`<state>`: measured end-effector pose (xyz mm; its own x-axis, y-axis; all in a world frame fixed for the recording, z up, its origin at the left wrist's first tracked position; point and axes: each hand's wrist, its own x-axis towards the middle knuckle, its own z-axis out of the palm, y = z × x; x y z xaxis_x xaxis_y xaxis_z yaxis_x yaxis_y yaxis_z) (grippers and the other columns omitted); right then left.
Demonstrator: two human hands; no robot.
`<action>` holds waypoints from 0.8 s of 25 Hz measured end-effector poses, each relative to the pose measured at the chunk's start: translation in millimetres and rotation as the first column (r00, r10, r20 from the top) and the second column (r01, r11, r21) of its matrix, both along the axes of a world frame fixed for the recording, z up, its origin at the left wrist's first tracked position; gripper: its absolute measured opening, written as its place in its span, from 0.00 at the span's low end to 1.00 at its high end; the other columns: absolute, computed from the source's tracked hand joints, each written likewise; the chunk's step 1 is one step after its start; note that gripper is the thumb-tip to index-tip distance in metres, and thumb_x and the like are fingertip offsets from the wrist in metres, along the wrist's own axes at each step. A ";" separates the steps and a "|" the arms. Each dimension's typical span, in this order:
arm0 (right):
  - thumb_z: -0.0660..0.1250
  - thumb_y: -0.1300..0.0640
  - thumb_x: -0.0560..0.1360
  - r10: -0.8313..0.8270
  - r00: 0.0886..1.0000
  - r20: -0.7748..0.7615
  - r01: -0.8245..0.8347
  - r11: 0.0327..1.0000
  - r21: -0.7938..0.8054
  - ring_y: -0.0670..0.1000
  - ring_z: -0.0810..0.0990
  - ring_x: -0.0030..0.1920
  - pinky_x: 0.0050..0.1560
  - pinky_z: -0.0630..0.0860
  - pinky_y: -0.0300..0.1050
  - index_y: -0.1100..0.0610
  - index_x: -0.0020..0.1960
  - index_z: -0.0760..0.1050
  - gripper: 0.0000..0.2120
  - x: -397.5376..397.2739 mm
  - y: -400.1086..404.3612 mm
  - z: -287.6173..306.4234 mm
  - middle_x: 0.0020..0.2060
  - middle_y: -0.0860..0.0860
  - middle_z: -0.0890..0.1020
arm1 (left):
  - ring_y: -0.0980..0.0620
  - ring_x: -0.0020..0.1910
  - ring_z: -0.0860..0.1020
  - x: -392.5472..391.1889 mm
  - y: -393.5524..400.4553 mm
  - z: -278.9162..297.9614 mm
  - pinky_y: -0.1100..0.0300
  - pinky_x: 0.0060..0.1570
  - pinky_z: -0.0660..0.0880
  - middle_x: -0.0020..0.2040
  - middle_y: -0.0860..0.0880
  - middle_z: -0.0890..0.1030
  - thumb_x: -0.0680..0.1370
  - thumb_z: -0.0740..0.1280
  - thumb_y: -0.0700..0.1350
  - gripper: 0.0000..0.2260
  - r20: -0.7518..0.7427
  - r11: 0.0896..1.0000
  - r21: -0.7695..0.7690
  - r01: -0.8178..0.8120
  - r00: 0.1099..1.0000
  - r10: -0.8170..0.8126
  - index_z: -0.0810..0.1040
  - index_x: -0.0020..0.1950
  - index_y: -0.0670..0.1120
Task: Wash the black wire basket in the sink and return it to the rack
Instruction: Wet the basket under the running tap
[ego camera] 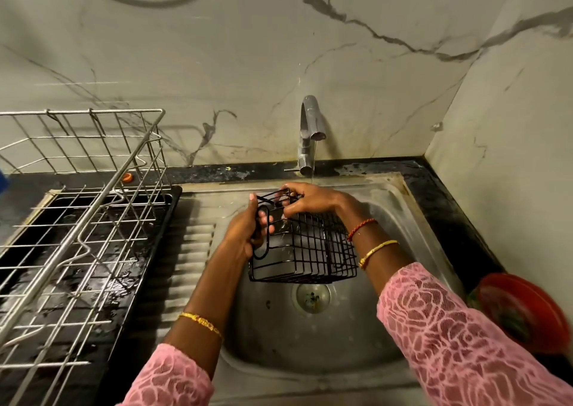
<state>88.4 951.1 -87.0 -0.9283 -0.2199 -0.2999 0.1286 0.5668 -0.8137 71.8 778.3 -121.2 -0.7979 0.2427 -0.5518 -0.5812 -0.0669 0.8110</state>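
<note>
Head view
Basket (305, 247): held above the sink (400, 207) drain, below the tap (311, 126); thin stream running.
Left hand (248, 232): clamped on the basket's left end.
Right hand (310, 202): fingers curled over its top rim.
Rack (77, 207): left of the sink.
Progress: rinsing under way; return to rack outstanding.

Black counter (449, 201) carries sink (400, 207), rack tray (173, 207), red bowl (524, 309).

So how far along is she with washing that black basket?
Done: the black wire basket is off the rack and over the sink. In hand: left hand and right hand hold it by the running tap. Left: finishing the rinse and returning it.
</note>
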 end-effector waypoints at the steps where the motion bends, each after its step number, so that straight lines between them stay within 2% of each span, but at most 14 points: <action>1: 0.67 0.58 0.74 -0.015 0.999 0.038 0.019 0.996 -0.089 0.48 0.73 0.55 0.54 0.70 0.43 0.54 0.64 0.67 0.20 0.0 4.8 2.5 0.56 0.49 0.71 | 0.58 0.18 0.72 0.7 -1.2 -2.0 0.71 0.12 0.56 0.22 0.52 0.75 0.78 0.59 0.61 0.20 -0.008 1.000 0.001 -0.013 1.000 0.013 0.69 0.36 0.47; 3: 0.64 0.57 0.75 -0.191 0.977 0.098 0.211 0.934 -0.288 0.48 0.74 0.54 0.49 0.71 0.39 0.55 0.62 0.69 0.16 -1.9 18.5 3.8 0.57 0.52 0.74 | 0.58 0.17 0.71 -0.5 -5.2 -6.3 0.72 0.13 0.54 0.21 0.52 0.74 0.78 0.58 0.61 0.20 0.001 0.999 0.016 -0.033 0.999 0.033 0.68 0.35 0.48; 4: 0.63 0.58 0.76 -0.351 0.930 0.106 0.366 0.871 -0.328 0.49 0.76 0.52 0.47 0.73 0.39 0.57 0.60 0.72 0.13 -4.5 25.8 3.7 0.56 0.55 0.76 | 0.59 0.16 0.71 -1.6 -8.6 -8.3 0.72 0.12 0.53 0.20 0.53 0.74 0.79 0.57 0.61 0.20 0.017 0.999 0.015 -0.048 0.999 0.048 0.67 0.34 0.48; 6: 0.60 0.64 0.77 -0.622 0.771 0.132 0.621 0.692 -0.366 0.50 0.78 0.42 0.42 0.76 0.40 0.63 0.53 0.74 0.07 -12.2 38.8 2.6 0.47 0.59 0.80 | 0.60 0.16 0.71 -2.3 -16.0 -13.7 0.72 0.12 0.53 0.20 0.53 0.74 0.79 0.57 0.61 0.20 0.046 0.996 -0.004 -0.087 0.995 0.087 0.66 0.33 0.48; 8: 0.58 0.70 0.77 -0.692 0.682 0.236 0.716 0.565 -0.410 0.50 0.78 0.37 0.43 0.79 0.43 0.70 0.50 0.74 0.07 -20.7 46.0 2.8 0.38 0.59 0.79 | 0.60 0.16 0.71 -0.9 -24.0 -21.7 0.72 0.11 0.52 0.19 0.54 0.75 0.79 0.57 0.60 0.20 0.069 0.990 -0.006 -0.144 0.987 0.144 0.66 0.34 0.49; 10: 0.58 0.71 0.76 -0.667 0.682 0.300 0.727 0.570 -0.383 0.53 0.79 0.38 0.51 0.79 0.47 0.72 0.49 0.73 0.06 -27.1 49.8 4.9 0.37 0.61 0.78 | 0.61 0.16 0.71 -0.9 -31.5 -31.5 0.73 0.11 0.52 0.18 0.55 0.73 0.80 0.56 0.60 0.19 0.108 0.977 0.037 -0.209 0.973 0.204 0.65 0.34 0.49; 12: 0.60 0.70 0.76 -0.654 0.706 0.273 0.708 0.638 -0.302 0.53 0.80 0.38 0.50 0.80 0.47 0.70 0.48 0.74 0.05 -33.9 50.6 5.5 0.38 0.61 0.79 | 0.62 0.15 0.68 -2.8 -39.4 -42.8 0.73 0.12 0.50 0.17 0.55 0.70 0.80 0.53 0.60 0.20 0.133 0.971 0.073 -0.227 0.967 0.216 0.62 0.33 0.50; 13: 0.62 0.69 0.76 -0.655 0.730 0.197 0.683 0.689 -0.242 0.52 0.80 0.38 0.46 0.81 0.45 0.69 0.50 0.75 0.05 -39.4 50.3 3.9 0.41 0.60 0.80 | 0.61 0.14 0.66 -3.4 -42.6 -48.2 0.73 0.13 0.50 0.18 0.55 0.69 0.80 0.53 0.61 0.21 0.143 0.973 0.080 -0.216 0.969 0.204 0.61 0.33 0.50; 15: 0.66 0.67 0.74 -0.596 0.802 -0.049 0.590 0.801 -0.102 0.51 0.80 0.42 0.40 0.80 0.40 0.65 0.53 0.77 0.08 -52.9 47.8 -3.7 0.49 0.59 0.81 | 0.61 0.14 0.65 -5.8 -49.3 -57.8 0.71 0.15 0.51 0.18 0.54 0.68 0.79 0.53 0.64 0.22 0.170 0.979 0.087 -0.184 0.971 0.168 0.61 0.32 0.50; 17: 0.71 0.62 0.71 -0.434 0.861 -0.267 0.475 0.872 0.116 0.53 0.79 0.52 0.48 0.77 0.41 0.61 0.56 0.77 0.13 -65.1 42.4 -15.8 0.54 0.58 0.79 | 0.60 0.14 0.65 -7.8 -54.0 -64.7 0.71 0.15 0.51 0.19 0.54 0.67 0.78 0.54 0.65 0.22 0.190 0.981 0.106 -0.162 0.972 0.140 0.61 0.32 0.51; 18: 0.73 0.59 0.70 -0.340 0.879 -0.336 0.431 0.866 0.252 0.54 0.76 0.56 0.53 0.74 0.43 0.60 0.58 0.77 0.17 -71.2 39.8 -23.7 0.57 0.58 0.77 | 0.60 0.14 0.65 -7.6 -55.2 -65.1 0.71 0.15 0.50 0.20 0.54 0.67 0.78 0.54 0.65 0.22 0.199 0.981 0.115 -0.154 0.971 0.130 0.61 0.32 0.51; 20: 0.73 0.51 0.69 -0.171 0.900 -0.400 0.375 0.771 0.515 0.57 0.70 0.62 0.61 0.71 0.50 0.57 0.62 0.75 0.23 -82.3 37.1 -39.6 0.61 0.59 0.70 | 0.59 0.14 0.64 -6.1 -54.7 -60.5 0.72 0.14 0.49 0.20 0.54 0.67 0.78 0.54 0.64 0.23 0.220 0.980 0.118 -0.163 0.966 0.134 0.61 0.31 0.50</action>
<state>6.1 988.3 -126.6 -0.9843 0.1737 0.0306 0.1496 0.9141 -0.3768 65.7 723.7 -181.7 -0.7000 0.2137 -0.6814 -0.7130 -0.2648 0.6493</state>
